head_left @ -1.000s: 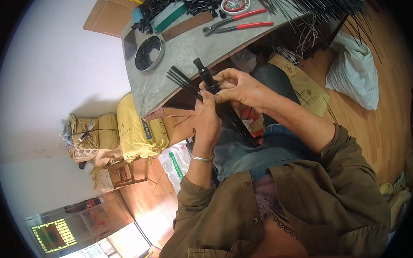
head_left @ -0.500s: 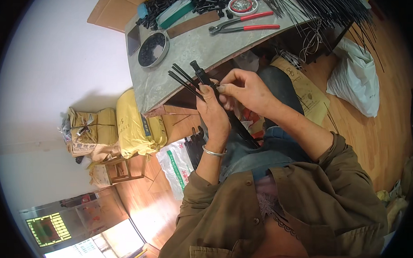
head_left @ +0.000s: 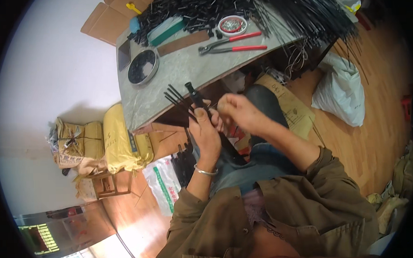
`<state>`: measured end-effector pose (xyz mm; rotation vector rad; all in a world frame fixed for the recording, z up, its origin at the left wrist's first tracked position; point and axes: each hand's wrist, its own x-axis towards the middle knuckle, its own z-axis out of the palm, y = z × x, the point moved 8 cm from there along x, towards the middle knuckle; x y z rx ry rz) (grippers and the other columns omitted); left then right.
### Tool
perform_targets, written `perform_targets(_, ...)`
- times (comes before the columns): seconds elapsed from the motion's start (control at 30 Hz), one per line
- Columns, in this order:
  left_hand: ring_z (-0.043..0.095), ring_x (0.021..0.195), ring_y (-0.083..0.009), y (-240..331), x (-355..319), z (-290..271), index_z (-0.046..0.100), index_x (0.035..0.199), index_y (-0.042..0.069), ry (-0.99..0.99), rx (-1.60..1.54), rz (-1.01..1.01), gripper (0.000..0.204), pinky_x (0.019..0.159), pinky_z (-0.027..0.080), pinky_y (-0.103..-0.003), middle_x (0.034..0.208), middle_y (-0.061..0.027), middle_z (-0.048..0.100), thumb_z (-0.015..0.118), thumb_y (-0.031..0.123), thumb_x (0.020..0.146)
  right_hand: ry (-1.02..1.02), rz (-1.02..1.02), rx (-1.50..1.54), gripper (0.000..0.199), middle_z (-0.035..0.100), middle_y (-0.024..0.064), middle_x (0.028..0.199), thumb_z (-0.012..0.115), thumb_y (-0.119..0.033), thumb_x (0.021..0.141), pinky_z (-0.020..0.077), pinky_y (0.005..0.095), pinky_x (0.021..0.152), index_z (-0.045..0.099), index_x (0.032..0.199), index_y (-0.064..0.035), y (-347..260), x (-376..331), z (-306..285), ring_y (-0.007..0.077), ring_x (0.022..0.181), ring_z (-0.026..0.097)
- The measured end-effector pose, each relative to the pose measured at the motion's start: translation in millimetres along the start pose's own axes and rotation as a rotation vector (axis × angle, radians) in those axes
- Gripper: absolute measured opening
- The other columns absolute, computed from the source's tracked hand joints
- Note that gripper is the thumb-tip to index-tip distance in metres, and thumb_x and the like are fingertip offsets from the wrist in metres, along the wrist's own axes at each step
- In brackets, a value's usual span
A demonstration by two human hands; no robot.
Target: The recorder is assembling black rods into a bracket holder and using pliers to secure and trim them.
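Note:
Over my lap, my left hand [head_left: 205,133] is closed around a black tube [head_left: 194,94] with a ridged, knob-like end that slants up toward the table. Several thin black rods [head_left: 174,97] stick out past the thumb of that same hand, fanned to the left of the tube. Just right of the tube hovers my right hand [head_left: 242,113], its thumb and fingers pinched together. What sits in that pinch, if anything, is too small to make out. The tube's lower part runs down toward my thighs.
On the grey table [head_left: 181,66] lie red-handled pincers [head_left: 233,44], a round dish of small black parts [head_left: 143,66], a white bowl of metal bits [head_left: 233,25], a pile of black pieces [head_left: 202,10] and long black rods [head_left: 298,12]. A white sack [head_left: 340,90] stands right, yellow bundles [head_left: 120,141] left.
My right hand has drawn away from the tube to the right, leaving a gap. The left hand keeps its grip. The whole view has shifted slightly.

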<state>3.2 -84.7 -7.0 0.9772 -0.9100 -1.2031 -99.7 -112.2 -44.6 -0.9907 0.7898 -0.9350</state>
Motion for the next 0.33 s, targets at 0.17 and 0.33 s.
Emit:
perform_targets(0.17, 0.040, 0.051, -0.0081, 4, -1, 4, 0.044, 0.112, 0.001, -0.061, -0.009, -0.003, 0.044, 0.047, 0.037, -0.022, 0.065, -0.0003, 0.040, 0.043, 0.042, 0.099, 0.487, -0.571, -0.799, 0.012, 0.062, 0.0074, 0.078, 0.056, -0.013, 0.090, 0.0472, 0.0305, 0.063, 0.060, 0.090, -0.0015, -90, 8, -57, 0.0169, 0.068, 0.059)
perform_targets(0.33, 0.046, 0.051, -0.0153, -7, 5, -12, 0.045, 0.112, 0.002, -0.103, -0.031, -0.075, 0.050, 0.049, 0.043, -0.028, 0.065, -0.0026, 0.041, 0.049, 0.049, 0.095, 0.567, -0.650, -1.520, 0.019, 0.065, 0.0057, 0.101, 0.068, -0.023, 0.082, 0.0401, 0.0392, 0.091, 0.062, 0.091, -0.0072, -141, 47, -82, 0.0201, 0.103, 0.057)
